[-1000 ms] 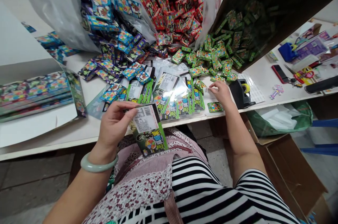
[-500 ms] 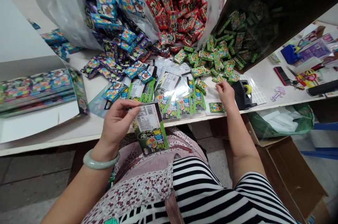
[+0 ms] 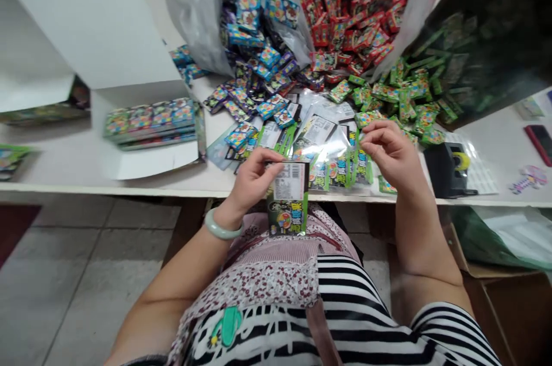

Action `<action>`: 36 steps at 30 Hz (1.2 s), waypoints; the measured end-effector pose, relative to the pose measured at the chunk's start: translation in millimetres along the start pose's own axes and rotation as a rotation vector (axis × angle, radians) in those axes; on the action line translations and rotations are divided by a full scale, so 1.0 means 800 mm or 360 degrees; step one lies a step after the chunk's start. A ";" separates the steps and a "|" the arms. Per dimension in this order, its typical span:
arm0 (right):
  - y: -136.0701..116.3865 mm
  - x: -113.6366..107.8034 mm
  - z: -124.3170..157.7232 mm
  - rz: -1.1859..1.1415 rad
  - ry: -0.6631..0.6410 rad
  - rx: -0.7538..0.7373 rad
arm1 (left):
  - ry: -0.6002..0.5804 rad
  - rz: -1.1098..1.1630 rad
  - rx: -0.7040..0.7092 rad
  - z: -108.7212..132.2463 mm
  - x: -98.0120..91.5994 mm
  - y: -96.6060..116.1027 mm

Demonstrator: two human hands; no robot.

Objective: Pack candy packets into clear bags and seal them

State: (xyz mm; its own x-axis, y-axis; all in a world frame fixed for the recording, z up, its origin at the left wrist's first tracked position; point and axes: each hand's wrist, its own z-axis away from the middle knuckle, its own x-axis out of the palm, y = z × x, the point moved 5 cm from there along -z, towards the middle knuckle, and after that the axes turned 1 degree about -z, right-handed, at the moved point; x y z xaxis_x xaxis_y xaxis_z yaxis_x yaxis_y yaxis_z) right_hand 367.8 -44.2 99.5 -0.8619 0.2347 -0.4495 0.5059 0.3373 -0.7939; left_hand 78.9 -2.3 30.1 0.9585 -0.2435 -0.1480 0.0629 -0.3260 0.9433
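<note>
My left hand (image 3: 254, 182) grips the top edge of a flat printed packet (image 3: 286, 208), thumb in front. The packet hangs upright in front of the apron, its white barcode label towards me. Over the table edge, my right hand (image 3: 394, 153) is raised with thumb and fingertips drawn into a pinch; whatever sits between them is too small to make out. Beneath and beside it lie clear-wrapped packets (image 3: 319, 173) of the same print. Small green boxes (image 3: 403, 99) are heaped behind the right hand, and a black tape dispenser (image 3: 446, 173) stands to its right.
Plastic bags hold blue and purple boxes (image 3: 254, 38) and red boxes (image 3: 349, 15) at the back. A white carton (image 3: 159, 165) with rows of boxes stands left. A dark open carton (image 3: 491, 44) leans at right. A phone (image 3: 539, 145) lies far right.
The view has swung left. My right hand has lifted from beside the tape dispenser and moved left towards the packet. My left hand still holds the packet, now more upright.
</note>
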 end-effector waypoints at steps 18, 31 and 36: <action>-0.063 0.170 -0.044 -0.0166 -0.1067 0.0218 | -0.0128 -0.0094 0.0096 0.008 -0.006 0.009; -0.057 0.178 -0.044 -0.0095 -0.1042 0.0309 | -0.0044 -0.0090 0.0060 0.006 -0.005 0.010; -0.054 0.178 -0.046 0.0004 -0.0958 0.0278 | 0.0005 -0.0178 0.0107 0.004 -0.003 0.010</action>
State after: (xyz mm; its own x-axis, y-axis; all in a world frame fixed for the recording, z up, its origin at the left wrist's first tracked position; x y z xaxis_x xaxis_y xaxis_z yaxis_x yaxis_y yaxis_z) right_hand 224.9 8.6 84.8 -0.7548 -0.3364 -0.5631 0.5389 0.1713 -0.8248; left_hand 76.1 -6.9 36.9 0.9474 -0.1997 -0.2500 0.1505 -0.4113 0.8990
